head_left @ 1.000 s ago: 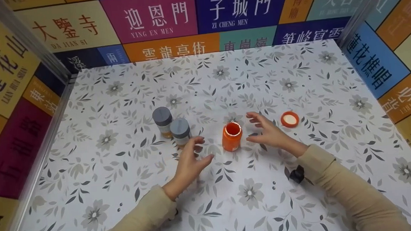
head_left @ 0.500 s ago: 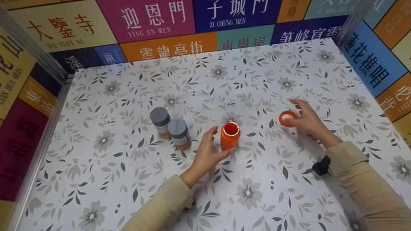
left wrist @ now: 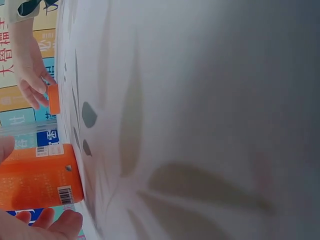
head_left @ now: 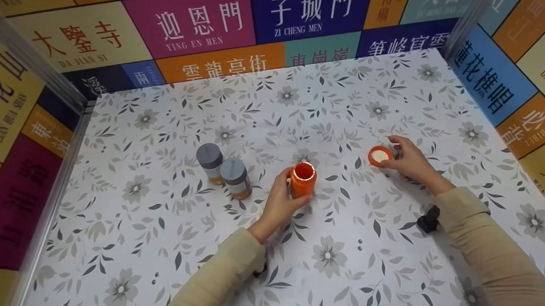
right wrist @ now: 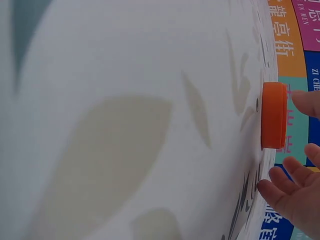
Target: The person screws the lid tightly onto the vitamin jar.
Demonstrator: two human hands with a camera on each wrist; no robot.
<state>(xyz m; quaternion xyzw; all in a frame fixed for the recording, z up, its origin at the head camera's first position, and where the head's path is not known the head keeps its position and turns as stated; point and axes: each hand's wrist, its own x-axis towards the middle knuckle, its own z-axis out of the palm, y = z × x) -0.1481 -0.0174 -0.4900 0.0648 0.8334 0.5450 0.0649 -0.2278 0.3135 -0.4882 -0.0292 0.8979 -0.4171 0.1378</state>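
An orange bottle (head_left: 303,181) with its mouth uncovered stands upright on the table. My left hand (head_left: 282,201) holds it from the left, thumb across the near side and fingers along the other side. In the left wrist view, thumb and fingertips lie on either side of the labelled bottle (left wrist: 40,175). To the right, an orange lid (head_left: 380,156) lies with its pale inside up. My right hand (head_left: 410,159) is spread beside it, thumb at the lid's near edge. In the right wrist view, the fingers (right wrist: 295,175) stand apart from the lid (right wrist: 274,115).
Two bottles with grey caps, one farther back (head_left: 210,163) and one nearer (head_left: 236,178), stand close together left of the orange bottle. A floral cloth (head_left: 204,105) covers the table. Colourful panels with lettering (head_left: 191,24) rise along the back and both sides.
My left hand has moved right, from beside the grey-capped bottles to around the orange bottle. My right hand has gone from near that bottle to the lid. The bottles and lid stay in place.
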